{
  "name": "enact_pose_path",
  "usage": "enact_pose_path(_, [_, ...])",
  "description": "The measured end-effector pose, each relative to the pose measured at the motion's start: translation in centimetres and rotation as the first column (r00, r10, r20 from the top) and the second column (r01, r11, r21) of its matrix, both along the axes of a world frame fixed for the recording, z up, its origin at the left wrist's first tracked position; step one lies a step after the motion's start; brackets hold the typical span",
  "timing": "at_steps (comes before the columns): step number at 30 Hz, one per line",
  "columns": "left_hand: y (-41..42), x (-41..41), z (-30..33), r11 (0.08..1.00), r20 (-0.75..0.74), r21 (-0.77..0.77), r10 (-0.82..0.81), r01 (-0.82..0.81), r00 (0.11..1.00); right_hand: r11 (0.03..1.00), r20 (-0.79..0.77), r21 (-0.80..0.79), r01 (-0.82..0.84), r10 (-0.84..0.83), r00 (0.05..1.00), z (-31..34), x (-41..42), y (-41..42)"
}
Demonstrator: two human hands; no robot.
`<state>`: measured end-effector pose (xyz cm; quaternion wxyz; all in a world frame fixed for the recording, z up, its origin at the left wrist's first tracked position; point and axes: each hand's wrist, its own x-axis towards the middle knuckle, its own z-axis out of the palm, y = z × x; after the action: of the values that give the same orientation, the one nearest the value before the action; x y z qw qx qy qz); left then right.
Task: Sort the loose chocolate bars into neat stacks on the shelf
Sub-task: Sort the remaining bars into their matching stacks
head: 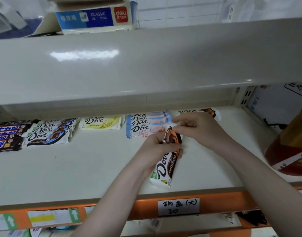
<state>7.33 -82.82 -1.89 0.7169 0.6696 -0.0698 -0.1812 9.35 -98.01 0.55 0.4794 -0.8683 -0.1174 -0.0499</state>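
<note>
A brown-and-white Dove almond bar [164,168] stands lengthwise over the shelf [78,168], gripped round its middle by my left hand [157,149]. My right hand [196,129] pinches the bar's far end. Along the back of the shelf lie stacks: dark Snickers bars [6,135] at far left, blue-brown Dove bars [51,131], a yellow Dove bar [101,123], pink-and-blue Dove bars [145,124], and one brown Dove almond bar [203,111] behind my right hand, partly hidden.
The upper shelf board [146,62] overhangs the work area, with a blue tissue box [95,17] on top. A red-orange container [290,147] stands at the shelf's right end. An orange price rail [146,206] with a handwritten label [178,206] runs along the front edge.
</note>
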Motion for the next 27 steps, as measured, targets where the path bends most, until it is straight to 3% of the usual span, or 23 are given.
enact_pose_path(6, [0.3,-0.1,0.1,0.994,0.016,0.087,-0.061,0.06,0.998,0.997,-0.091,0.07,-0.015,0.021,0.996,-0.6,0.2,-0.7])
enact_pose_path(11, [1.7,0.4,0.5,0.964,0.052,0.261,-0.072,0.057,0.996,0.949,-0.115,0.253,0.187,-0.162,0.98,-1.0,-0.1,-2.4])
enact_pose_path(14, [2.7,0.6,0.9,0.969,0.039,0.245,0.018,-0.027,0.999,0.931,-0.148,0.257,0.259,-0.226,0.963,-1.2,-0.6,-4.0])
enact_pose_path(17, [3.0,0.7,1.4,0.978,0.048,0.173,0.113,-0.12,0.992,0.958,-0.164,0.136,0.253,-0.23,0.959,-1.8,-1.1,-4.8])
enact_pose_path(19, [2.7,0.7,1.6,0.976,0.062,0.169,0.129,-0.137,0.99,0.968,-0.032,-0.046,0.248,-0.249,0.968,-2.2,-1.4,-4.9])
enact_pose_path(21, [2.3,0.7,1.6,0.975,0.064,0.173,0.126,-0.136,0.99,0.961,0.146,-0.227,0.156,-0.125,0.981,-1.9,-2.0,-4.8])
enact_pose_path(24, [1.6,0.8,1.3,0.979,0.054,0.173,0.1,-0.108,0.993,0.848,0.259,-0.529,-0.033,0.199,0.945,-1.7,-2.1,-4.7])
enact_pose_path(27, [1.0,0.8,1.1,0.983,0.062,0.157,0.091,-0.099,0.994,0.731,0.274,-0.681,-0.042,0.307,0.911,-1.8,-1.7,-4.8])
